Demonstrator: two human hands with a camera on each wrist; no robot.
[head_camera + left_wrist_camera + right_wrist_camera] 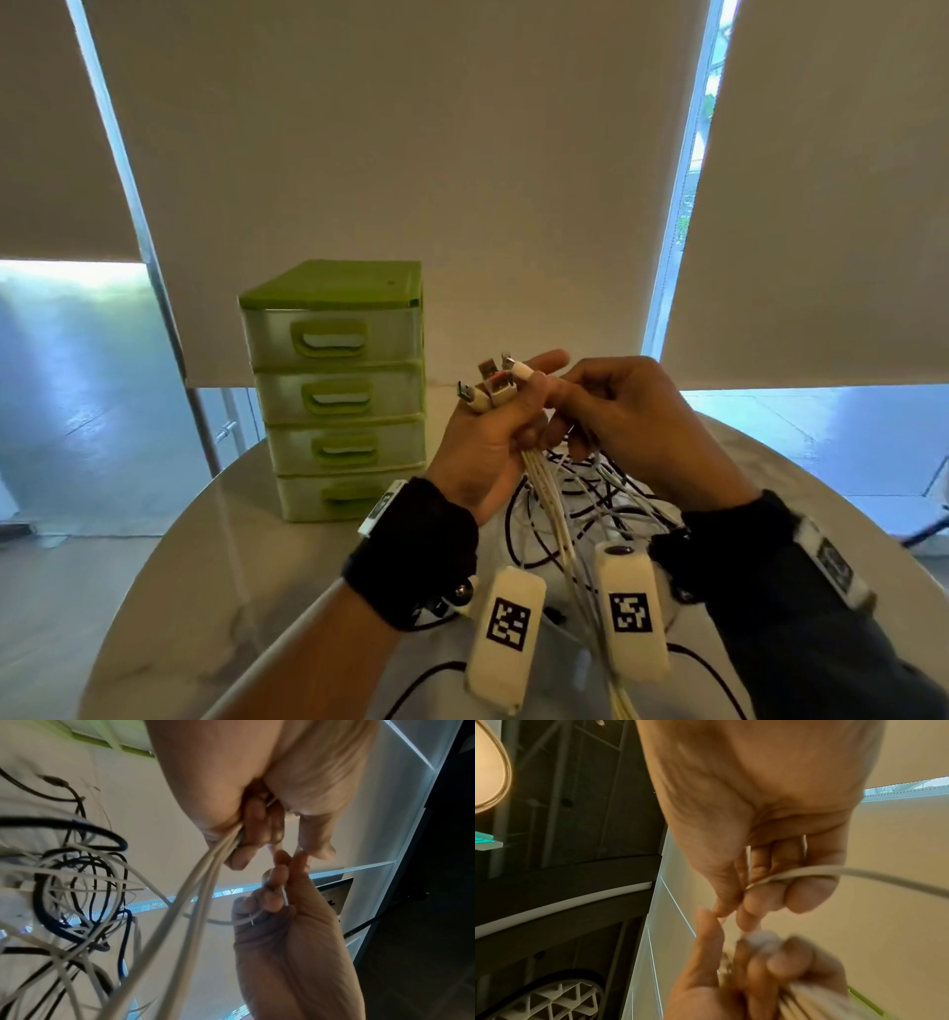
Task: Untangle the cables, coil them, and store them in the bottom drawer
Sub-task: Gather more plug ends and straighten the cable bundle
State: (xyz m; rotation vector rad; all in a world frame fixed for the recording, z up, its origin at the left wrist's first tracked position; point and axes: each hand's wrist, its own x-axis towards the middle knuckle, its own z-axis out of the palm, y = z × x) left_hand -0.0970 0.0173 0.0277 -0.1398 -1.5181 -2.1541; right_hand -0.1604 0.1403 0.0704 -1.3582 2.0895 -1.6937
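My left hand (516, 426) is raised above the table and grips a bundle of white cables (544, 493); their plugs (488, 385) stick up out of the fist. My right hand (570, 406) sits close against it on the right, fingers curled round one thin white cable (859, 874). The left wrist view shows the left hand (257, 833) clenching the white cables (205, 874) and the right hand (280, 898) pinching a strand. A tangle of black and white cables (595, 493) lies on the table beneath. The bottom drawer (349, 496) is closed.
A green four-drawer unit (334, 288) stands on the round marble table (231, 591), left of my hands, all drawers closed. Roller blinds and windows are behind. Black leads trail across the near table edge (426, 678).
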